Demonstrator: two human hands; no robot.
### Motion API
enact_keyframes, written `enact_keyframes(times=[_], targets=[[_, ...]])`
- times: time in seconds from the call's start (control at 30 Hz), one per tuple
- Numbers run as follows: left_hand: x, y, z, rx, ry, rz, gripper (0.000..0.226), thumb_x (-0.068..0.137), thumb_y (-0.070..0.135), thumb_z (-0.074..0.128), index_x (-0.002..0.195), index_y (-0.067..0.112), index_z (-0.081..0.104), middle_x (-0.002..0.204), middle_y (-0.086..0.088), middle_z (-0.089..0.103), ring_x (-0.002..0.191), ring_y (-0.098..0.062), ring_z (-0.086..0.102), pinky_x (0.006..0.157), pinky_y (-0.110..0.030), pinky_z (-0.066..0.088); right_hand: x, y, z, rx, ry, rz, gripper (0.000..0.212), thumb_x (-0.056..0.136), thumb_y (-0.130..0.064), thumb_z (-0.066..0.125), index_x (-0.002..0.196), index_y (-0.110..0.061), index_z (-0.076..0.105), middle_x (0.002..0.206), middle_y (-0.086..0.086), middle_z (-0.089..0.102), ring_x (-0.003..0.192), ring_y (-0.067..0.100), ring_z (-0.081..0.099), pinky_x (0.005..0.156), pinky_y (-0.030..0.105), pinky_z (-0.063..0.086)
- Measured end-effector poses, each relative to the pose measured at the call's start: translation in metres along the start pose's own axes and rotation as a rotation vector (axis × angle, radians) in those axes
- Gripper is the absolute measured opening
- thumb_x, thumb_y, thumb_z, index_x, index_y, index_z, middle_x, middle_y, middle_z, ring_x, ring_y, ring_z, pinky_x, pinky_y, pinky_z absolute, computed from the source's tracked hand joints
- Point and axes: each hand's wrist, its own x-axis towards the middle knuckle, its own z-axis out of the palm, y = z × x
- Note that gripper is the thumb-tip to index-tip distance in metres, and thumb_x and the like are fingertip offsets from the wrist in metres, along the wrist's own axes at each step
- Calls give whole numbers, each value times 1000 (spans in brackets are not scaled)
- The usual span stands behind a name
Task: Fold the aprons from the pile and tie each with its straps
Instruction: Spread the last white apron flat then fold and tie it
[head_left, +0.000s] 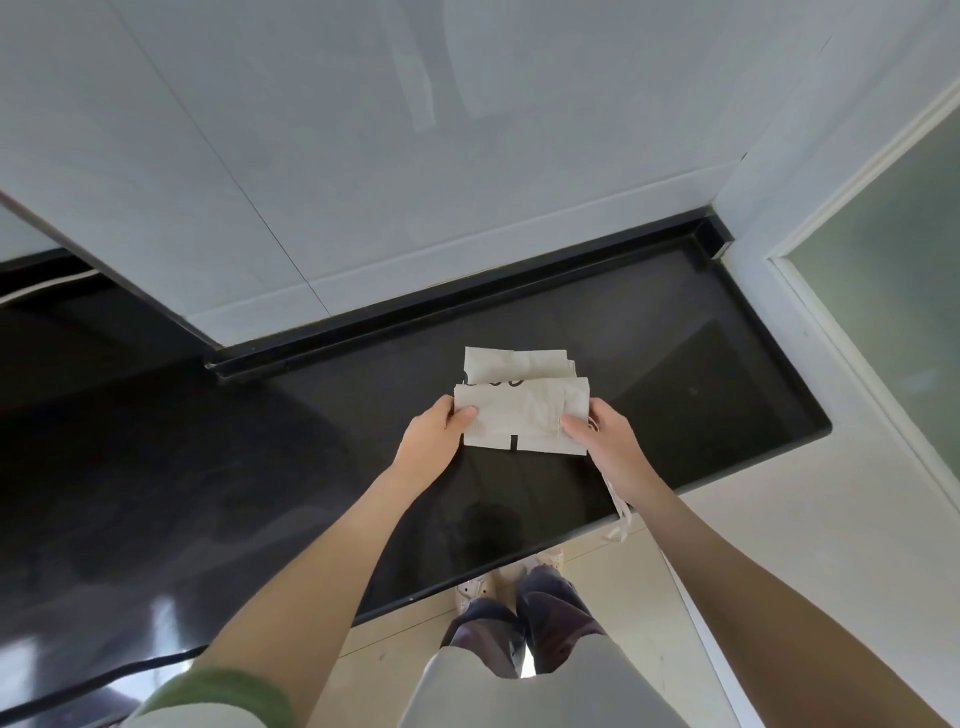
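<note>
Left hand pinches the folded apron at its 9 o'clock edge, thumb on top; right hand pinches the 3 o'clock edge; second apron lies at 12 o'clock

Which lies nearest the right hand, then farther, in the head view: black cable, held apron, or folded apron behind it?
1. held apron, gripped by the right hand
2. folded apron, just behind, on the countertop
3. black cable, far left
</note>
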Motion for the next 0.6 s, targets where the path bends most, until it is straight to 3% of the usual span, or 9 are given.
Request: enact_keyframes(times=[0.1,0.2,0.3,0.4,0.47,0.53,0.6], targets=[[5,2,6,10,39,-61,33,100,39,44,96,7,51,88,-2,59,77,-15,54,65,-27,42,5,-5,4,-117,39,22,18,93,-25,56,107,-14,55,99,-2,61,93,12,59,73,25,49],[10,3,12,90,85,-118,32,101,37,42,88,8,45,83,-5,55,71,-19,52,60,-31,39,9,-4,10,-212,70,32,19,95,-24,55,109,-12,49,100,0,57,89,11,55,63,21,40],[10,7,20,138,109,-169,26,102,32,42,96,6,43,93,-11,56,79,-24,53,66,-34,42,13,-4,16,-244,106,31,20,95,-19,56,109,-11,46,100,1,56,87,12,54,59,18,37],[8,11,23,288,216,-124,33,99,25,50,122,4,41,119,-13,50,109,-28,49,91,-37,46,16,-5,18,-257,129,30,26,94,-15,58,111,-12,38,92,-2,52,80,12,52,55,15,33],[13,17,19,286,211,-140,53,95,19,56,139,4,31,134,-13,39,123,-29,40,102,-36,40,18,-5,18,-272,130,21,36,93,-13,60,120,-11,36,104,4,54,85,14,54,63,17,39],[23,26,13,153,160,-256,64,91,12,57,145,7,23,139,-13,33,126,-29,37,104,-37,40,21,-7,17,-302,140,7,55,90,-10,64,135,-10,32,124,10,50,108,22,54,84,29,48],[33,34,7,-8,148,-350,70,87,15,61,145,10,22,136,-11,36,123,-28,42,100,-40,44,27,-11,15,-455,147,-6,70,87,-13,67,144,-13,27,137,10,41,126,28,43,101,40,41]])
